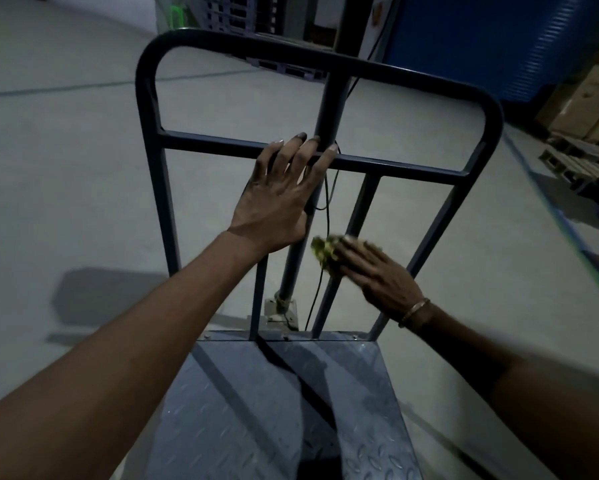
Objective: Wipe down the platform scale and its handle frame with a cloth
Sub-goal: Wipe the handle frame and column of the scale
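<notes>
The platform scale's checkered steel deck (242,403) fills the lower middle. Its dark tubular handle frame (215,143) rises behind the deck, with a crossbar and several upright bars. My left hand (277,199) lies flat against the crossbar, fingers spread over it beside the round centre post (327,109). Lower and to the right, my right hand (377,271) presses a crumpled yellow-green cloth (324,251) against an inner upright bar (357,216). The right hand and the cloth are blurred.
A black cable (320,285) hangs down along the centre post to its base bracket (280,310). Grey concrete floor surrounds the scale. Cardboard boxes on pallets (582,126) stand at the right, a blue wall panel (499,39) behind, dark pallets (284,69) beyond the frame.
</notes>
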A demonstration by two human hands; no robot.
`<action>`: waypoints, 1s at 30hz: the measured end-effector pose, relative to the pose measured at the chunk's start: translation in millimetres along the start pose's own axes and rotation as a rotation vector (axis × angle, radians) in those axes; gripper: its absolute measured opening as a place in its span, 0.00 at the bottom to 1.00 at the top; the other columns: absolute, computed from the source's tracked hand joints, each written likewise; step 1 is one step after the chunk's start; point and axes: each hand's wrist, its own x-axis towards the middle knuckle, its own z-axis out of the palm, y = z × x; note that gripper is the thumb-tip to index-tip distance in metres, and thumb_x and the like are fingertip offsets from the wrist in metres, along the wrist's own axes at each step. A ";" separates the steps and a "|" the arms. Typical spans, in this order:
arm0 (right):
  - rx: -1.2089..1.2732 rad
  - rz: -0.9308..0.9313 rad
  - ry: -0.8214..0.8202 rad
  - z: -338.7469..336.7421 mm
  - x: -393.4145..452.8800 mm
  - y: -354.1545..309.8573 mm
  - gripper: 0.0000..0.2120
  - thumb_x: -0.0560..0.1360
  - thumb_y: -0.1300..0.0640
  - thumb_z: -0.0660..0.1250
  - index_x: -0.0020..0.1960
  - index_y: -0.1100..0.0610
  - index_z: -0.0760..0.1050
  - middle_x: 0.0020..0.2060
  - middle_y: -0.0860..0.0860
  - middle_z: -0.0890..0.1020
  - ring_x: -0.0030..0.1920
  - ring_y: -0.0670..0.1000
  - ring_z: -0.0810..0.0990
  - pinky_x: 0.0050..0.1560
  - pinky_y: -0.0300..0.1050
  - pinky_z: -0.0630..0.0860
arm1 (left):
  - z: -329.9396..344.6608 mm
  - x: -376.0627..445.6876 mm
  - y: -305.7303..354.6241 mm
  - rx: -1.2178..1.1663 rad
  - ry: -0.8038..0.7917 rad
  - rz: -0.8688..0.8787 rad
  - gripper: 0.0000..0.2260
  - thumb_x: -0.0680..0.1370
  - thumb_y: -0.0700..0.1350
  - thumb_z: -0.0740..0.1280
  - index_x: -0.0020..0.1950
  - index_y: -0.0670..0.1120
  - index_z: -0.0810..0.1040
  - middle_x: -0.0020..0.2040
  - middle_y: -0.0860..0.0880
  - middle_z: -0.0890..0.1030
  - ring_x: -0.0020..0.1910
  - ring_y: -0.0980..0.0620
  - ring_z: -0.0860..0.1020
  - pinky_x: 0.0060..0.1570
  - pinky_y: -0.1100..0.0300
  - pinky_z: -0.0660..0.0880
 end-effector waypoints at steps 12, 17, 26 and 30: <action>0.054 -0.196 -0.253 61.1 -34.2 -46.6 0.29 0.80 0.65 0.62 0.80 0.57 0.63 0.82 0.57 0.60 0.82 0.56 0.56 0.81 0.57 0.49 | 0.5 3.8 14.1 -0.143 0.022 -0.070 0.48 0.68 0.59 0.68 0.86 0.48 0.56 0.77 0.39 0.66 0.81 0.37 0.60 0.83 0.39 0.44; 0.027 -0.127 -0.184 63.9 -31.0 -43.1 0.28 0.82 0.67 0.55 0.81 0.58 0.60 0.82 0.60 0.58 0.83 0.59 0.53 0.81 0.61 0.56 | 3.6 2.2 11.8 -0.126 0.030 -0.076 0.47 0.69 0.58 0.68 0.86 0.49 0.55 0.79 0.39 0.65 0.81 0.38 0.60 0.83 0.39 0.45; 0.112 -0.103 -0.301 101.7 -42.9 -93.1 0.21 0.80 0.62 0.62 0.72 0.56 0.75 0.75 0.56 0.73 0.76 0.57 0.70 0.72 0.57 0.72 | 12.7 12.7 29.4 -0.134 0.068 -0.192 0.44 0.66 0.55 0.67 0.82 0.50 0.63 0.76 0.40 0.69 0.79 0.37 0.63 0.82 0.37 0.43; 0.063 -0.131 -0.592 123.9 -37.6 -121.0 0.26 0.77 0.61 0.51 0.68 0.58 0.80 0.68 0.56 0.80 0.69 0.58 0.78 0.54 0.52 0.83 | 12.9 12.1 27.3 -0.116 0.062 -0.175 0.45 0.65 0.54 0.66 0.83 0.50 0.63 0.76 0.40 0.69 0.79 0.36 0.64 0.82 0.37 0.45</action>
